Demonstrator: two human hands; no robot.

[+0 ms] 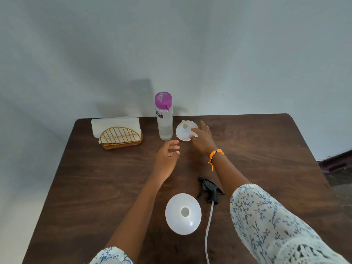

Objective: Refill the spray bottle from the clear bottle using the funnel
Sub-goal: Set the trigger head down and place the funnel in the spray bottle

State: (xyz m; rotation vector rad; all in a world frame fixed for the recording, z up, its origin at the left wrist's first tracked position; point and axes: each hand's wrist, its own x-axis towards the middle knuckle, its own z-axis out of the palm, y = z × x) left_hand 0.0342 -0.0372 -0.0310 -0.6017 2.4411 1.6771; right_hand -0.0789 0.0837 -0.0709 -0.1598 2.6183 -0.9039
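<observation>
The clear bottle (165, 122) with a purple lid stands upright at the back of the table. Just right of it sits the white funnel (183, 131), wide mouth up. My right hand (202, 138) reaches over the funnel's right rim, fingers spread and touching it, not closed around it. Hovering in front of the clear bottle, my left hand (168, 153) is open and holds nothing. The white spray bottle (183, 213) stands near the front, its neck open. Its black trigger head (210, 191) with a long tube lies on the table to the right, partly under my right forearm.
A gold wire holder with white napkins (119, 135) sits at the back left of the brown wooden table (95, 187). A grey wall rises directly behind the table. The floor shows past the table's right edge.
</observation>
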